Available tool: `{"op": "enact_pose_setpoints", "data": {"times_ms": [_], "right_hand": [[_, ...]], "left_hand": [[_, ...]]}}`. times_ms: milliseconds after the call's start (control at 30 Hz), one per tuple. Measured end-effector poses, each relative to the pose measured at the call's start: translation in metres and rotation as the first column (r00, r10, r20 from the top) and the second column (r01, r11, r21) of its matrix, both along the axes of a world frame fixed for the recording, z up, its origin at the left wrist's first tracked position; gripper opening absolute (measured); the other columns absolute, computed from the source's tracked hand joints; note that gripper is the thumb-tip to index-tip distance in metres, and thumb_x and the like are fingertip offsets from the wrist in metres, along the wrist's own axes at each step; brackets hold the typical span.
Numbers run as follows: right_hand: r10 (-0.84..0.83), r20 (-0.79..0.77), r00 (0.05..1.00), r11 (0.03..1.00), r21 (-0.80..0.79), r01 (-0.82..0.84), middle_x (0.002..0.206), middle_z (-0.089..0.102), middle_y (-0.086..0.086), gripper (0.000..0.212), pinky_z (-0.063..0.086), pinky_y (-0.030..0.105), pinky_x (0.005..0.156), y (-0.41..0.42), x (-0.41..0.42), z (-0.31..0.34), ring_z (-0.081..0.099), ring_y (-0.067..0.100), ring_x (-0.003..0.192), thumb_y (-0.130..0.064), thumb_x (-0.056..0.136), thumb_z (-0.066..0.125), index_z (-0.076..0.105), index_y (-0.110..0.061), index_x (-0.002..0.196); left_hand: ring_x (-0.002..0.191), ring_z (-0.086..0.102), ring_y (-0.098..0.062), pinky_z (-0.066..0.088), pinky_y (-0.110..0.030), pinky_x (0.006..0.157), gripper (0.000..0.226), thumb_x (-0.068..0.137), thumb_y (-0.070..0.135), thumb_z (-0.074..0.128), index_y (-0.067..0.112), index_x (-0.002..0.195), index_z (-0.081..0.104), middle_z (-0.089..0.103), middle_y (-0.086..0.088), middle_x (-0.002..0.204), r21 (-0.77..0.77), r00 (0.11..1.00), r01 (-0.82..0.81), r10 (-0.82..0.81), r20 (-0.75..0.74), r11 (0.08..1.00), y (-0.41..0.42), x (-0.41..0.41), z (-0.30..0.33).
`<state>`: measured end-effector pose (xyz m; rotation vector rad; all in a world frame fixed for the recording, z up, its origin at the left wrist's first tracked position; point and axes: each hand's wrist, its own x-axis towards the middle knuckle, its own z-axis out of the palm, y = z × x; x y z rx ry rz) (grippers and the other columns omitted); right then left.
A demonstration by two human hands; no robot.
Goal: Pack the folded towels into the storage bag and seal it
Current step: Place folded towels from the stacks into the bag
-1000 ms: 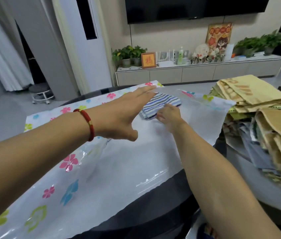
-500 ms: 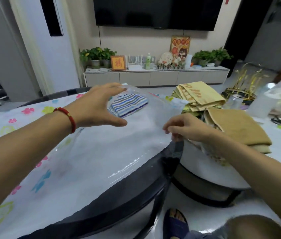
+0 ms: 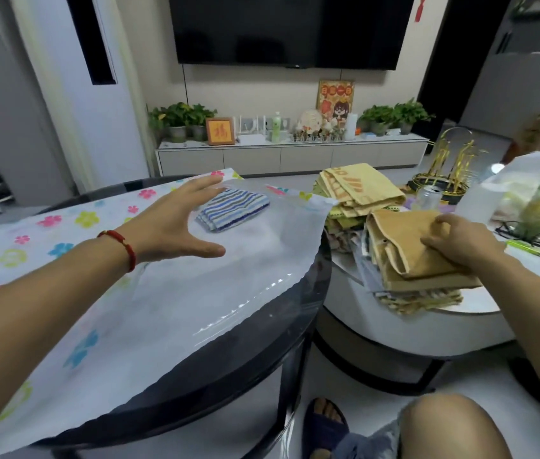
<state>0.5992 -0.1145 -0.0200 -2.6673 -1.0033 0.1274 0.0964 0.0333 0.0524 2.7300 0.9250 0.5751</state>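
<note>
Clear plastic storage bag [image 3: 169, 293], flower-printed, flat; striped folded towel [image 3: 233, 209] inside. Left hand [image 3: 176, 223] spread, lifting film. Right hand [image 3: 460, 241] pinching tan terry towel [image 3: 404, 246].

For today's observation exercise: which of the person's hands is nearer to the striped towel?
Left. The left hand is spread just beside the striped towel at the bag's far end; the right hand is away to the right, gripping the tan towel.

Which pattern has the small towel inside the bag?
Blue and white stripes on the small towel, head view.
</note>
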Motion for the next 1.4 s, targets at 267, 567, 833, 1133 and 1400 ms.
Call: {"op": "enact_pose_setpoints", "data": {"times_ms": [267,567,833,1133,1400], "right_hand": [[0.240,-0.547,0.802,0.943,0.329,-0.057,0.144,0.047,0.015,0.071,0.060,0.049,0.091,-0.012,-0.017,0.050,0.058,0.039,0.119,-0.006,0.080,0.087,0.058,-0.033,0.139],[0.577,-0.766,0.283,0.780,0.415,-0.468,0.125,0.074,0.000,0.049,0.061,0.034,0.078,-0.028,-0.127,0.092,0.074,0.023,0.104,-0.008,0.076,0.079,0.074,-0.021,0.123],[0.581,-0.768,0.269,0.804,0.592,-0.048,0.116,0.072,0.010,0.038,0.059,0.028,0.062,0.104,-0.262,-0.002,0.071,0.019,0.087,-0.006,0.083,0.073,0.076,-0.025,0.116],[0.117,-0.729,0.675,0.676,0.556,0.484,0.122,0.065,0.008,0.037,0.056,0.040,0.099,0.159,-0.309,-0.058,0.063,0.035,0.114,-0.015,0.088,0.064,0.068,-0.026,0.123],[0.126,-0.627,0.768,0.720,0.591,0.364,0.140,0.062,0.017,0.045,0.043,0.038,0.107,0.174,-0.312,-0.061,0.054,0.039,0.131,-0.016,0.101,0.054,0.055,-0.018,0.146]], "left_hand": [[0.149,0.013,-0.011,0.016,-0.034,0.120,0.111,0.067,0.054,0.083,0.034,0.155,0.019,0.000,0.019,0.164,0.012,0.996,-0.003,0.004,-0.090,1.000,0.004,-0.001,0.000],[0.151,0.008,-0.012,0.017,-0.041,0.123,0.118,0.069,0.054,0.082,0.027,0.157,0.008,-0.011,0.017,0.164,-0.037,0.988,-0.009,0.003,-0.153,0.999,-0.003,0.001,0.015],[0.151,0.008,-0.014,0.016,-0.041,0.123,0.126,0.063,0.062,0.081,0.025,0.157,0.006,-0.011,0.016,0.164,-0.014,0.983,-0.009,0.007,-0.186,1.000,0.004,-0.008,0.026],[0.151,0.002,-0.008,0.011,-0.028,0.121,0.127,0.064,0.063,0.080,0.027,0.157,0.001,-0.013,0.019,0.163,0.019,0.982,0.056,-0.051,-0.184,0.998,0.000,-0.010,0.012],[0.150,0.005,-0.006,0.010,-0.022,0.117,0.123,0.065,0.062,0.079,0.029,0.157,0.004,-0.010,0.019,0.163,0.011,0.979,0.077,-0.074,-0.191,0.997,-0.001,-0.010,0.009]]}}
